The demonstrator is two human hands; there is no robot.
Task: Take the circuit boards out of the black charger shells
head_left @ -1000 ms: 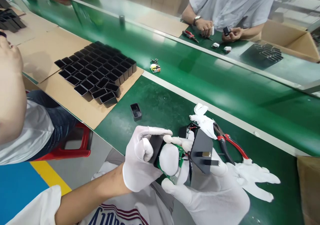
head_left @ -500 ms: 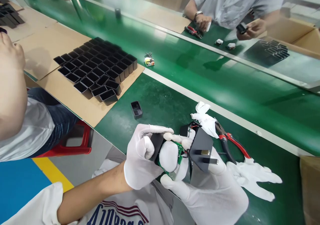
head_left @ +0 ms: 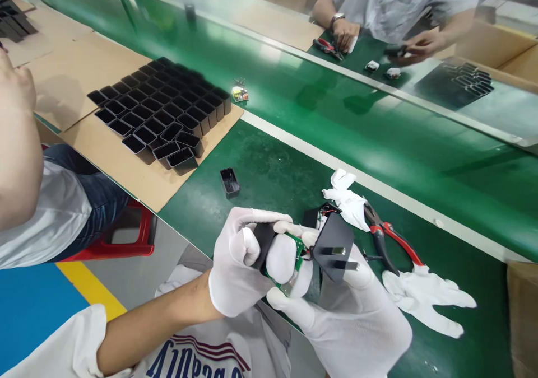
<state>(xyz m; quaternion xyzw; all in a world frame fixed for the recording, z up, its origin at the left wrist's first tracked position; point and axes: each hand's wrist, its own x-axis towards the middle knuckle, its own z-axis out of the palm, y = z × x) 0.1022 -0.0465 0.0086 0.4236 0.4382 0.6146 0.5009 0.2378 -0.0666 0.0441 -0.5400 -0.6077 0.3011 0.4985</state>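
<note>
My left hand (head_left: 239,263), in a white glove, is closed around a black plastic case (head_left: 264,242). My right hand (head_left: 353,316), also gloved, grips a green circuit board (head_left: 299,250) with a white pad (head_left: 281,259) on it. The board's left end sits at the mouth of the case, partly inside. Joined to the board, a black plug face (head_left: 335,246) with two prongs rests against my right fingers. Behind my hands lies another black housing (head_left: 311,218) with wires showing, partly hidden. A small open black case (head_left: 229,182) stands on the green bench.
Many black cases (head_left: 155,109) stand in rows on cardboard at left. Red-handled pliers (head_left: 384,229) and white gloves (head_left: 428,299) lie at right. A small circuit board (head_left: 240,93) is on the green conveyor (head_left: 302,103). Co-workers sit across and at left; a red stool (head_left: 143,235) is below.
The board and plug face have shifted slightly left toward the case in my left hand. The small board on the conveyor has moved left. Across the line, a co-worker has turned a black piece.
</note>
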